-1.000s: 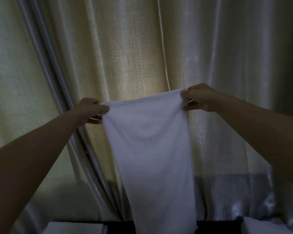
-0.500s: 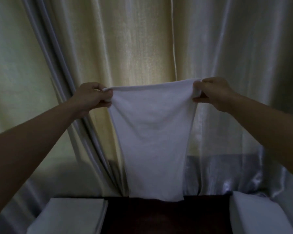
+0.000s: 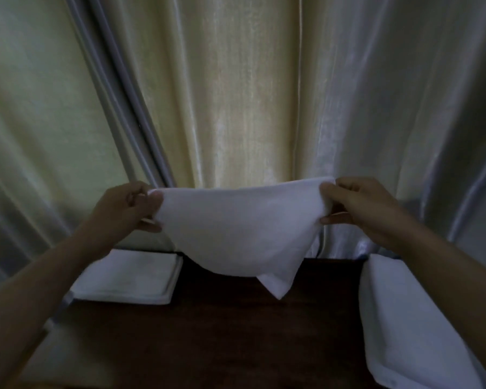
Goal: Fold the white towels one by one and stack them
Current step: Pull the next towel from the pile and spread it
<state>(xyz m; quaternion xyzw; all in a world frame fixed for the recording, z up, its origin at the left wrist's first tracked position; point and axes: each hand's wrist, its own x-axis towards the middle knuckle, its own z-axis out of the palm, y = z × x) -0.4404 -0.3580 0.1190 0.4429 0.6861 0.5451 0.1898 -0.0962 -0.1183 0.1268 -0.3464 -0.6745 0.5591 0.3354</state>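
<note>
White towel (image 3: pixel 236 231) hung between both hands above the dark bench (image 3: pixel 222 341), left hand (image 3: pixel 127 209) and right hand (image 3: pixel 359 206) each pinched an upper corner, folded towel stack (image 3: pixel 129 279) below left hand, loose towels (image 3: pixel 404 318) under right forearm, curtain (image 3: pixel 250 94) behind.

- The left hand (image 3: pixel 127 209) and right hand (image 3: pixel 359 206) each pinch a top corner of a white towel (image 3: pixel 236 231), held up above a dark bench (image 3: pixel 222 332).
- The towel's lower corner hangs clear of the bench.
- A folded stack (image 3: pixel 129 276) lies far left.
- Another towel (image 3: pixel 399 318) lies right.
- Curtains (image 3: pixel 236 94) hang behind.
</note>
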